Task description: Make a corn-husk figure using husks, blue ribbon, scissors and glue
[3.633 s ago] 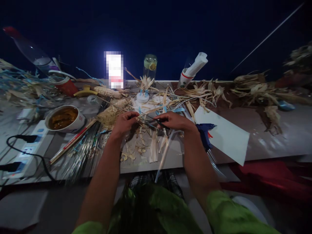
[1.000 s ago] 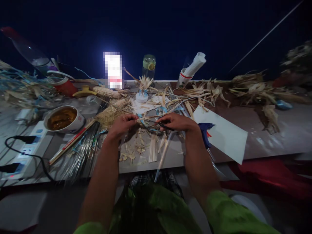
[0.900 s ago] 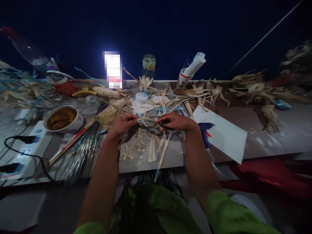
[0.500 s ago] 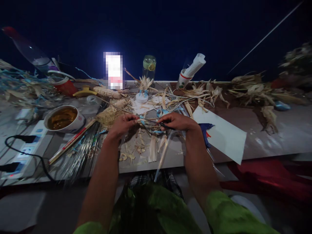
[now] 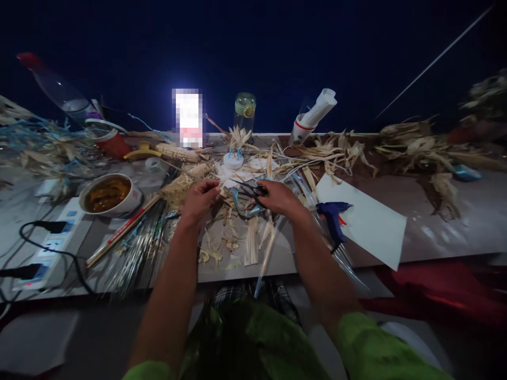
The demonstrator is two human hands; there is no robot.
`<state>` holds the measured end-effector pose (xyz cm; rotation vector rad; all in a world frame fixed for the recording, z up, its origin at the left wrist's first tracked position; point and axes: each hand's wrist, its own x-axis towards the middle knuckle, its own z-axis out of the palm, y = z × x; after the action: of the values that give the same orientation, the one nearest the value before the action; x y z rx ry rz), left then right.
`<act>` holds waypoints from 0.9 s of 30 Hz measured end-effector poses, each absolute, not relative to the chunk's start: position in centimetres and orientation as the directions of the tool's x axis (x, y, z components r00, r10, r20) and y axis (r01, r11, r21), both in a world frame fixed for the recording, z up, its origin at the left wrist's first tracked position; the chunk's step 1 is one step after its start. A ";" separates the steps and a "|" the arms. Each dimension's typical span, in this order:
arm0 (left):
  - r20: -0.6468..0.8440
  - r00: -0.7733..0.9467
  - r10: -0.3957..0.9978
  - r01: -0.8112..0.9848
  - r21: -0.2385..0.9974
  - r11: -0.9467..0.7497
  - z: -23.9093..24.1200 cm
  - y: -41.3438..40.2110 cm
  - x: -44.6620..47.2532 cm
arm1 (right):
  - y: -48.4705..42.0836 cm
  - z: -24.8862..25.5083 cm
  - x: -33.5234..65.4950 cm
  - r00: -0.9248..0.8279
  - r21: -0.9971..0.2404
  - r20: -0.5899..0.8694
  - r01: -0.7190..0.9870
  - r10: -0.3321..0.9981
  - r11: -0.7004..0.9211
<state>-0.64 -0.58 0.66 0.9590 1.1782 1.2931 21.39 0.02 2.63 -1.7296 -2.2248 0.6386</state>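
Two black plugs (image 5: 55,226) sit in a white power strip (image 5: 48,244) on the desk (image 5: 475,206), near a bowl (image 5: 132,201) of brown liquid. Further right, the left hand (image 5: 202,200) has its thumb and fingertips close together; whether they pinch anything cannot be told. Black scissors (image 5: 253,189), blades parted and pointing toward that hand, are gripped in the curled fingers of the right hand (image 5: 278,197), above scattered husk scraps (image 5: 229,243). Beyond, a blue glue gun (image 5: 335,219) overlaps a white sheet (image 5: 376,227).
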 end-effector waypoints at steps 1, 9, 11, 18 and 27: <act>-0.095 -0.091 0.991 -0.211 0.975 0.074 0.6 -0.5 -0.6 | -0.2 2.7 21.0 -0.243 -0.422 -0.072 0.886 0.967 0.191; -0.114 -0.115 0.987 -0.371 0.927 0.064 0.8 -0.6 0.1 | -0.8 2.6 17.8 -0.142 -0.207 -0.034 0.969 0.989 0.132; -0.131 -0.103 0.986 -0.396 0.915 0.080 0.8 -0.6 0.1 | -0.6 2.2 17.5 -0.132 -0.208 -0.068 0.971 0.989 0.116; -0.202 -0.087 0.975 -0.514 0.848 0.130 0.8 -0.5 0.1 | 0.4 1.4 18.4 -0.167 -0.407 -0.180 0.910 0.969 0.081; -0.216 -0.059 0.975 -0.506 0.848 0.157 1.2 -0.8 0.2 | 0.0 4.8 16.9 -0.164 -0.805 0.107 0.564 0.981 0.183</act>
<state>0.24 -0.79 1.21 0.6278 0.9801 1.3482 16.87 -0.03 4.78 -1.4541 -1.8166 0.8255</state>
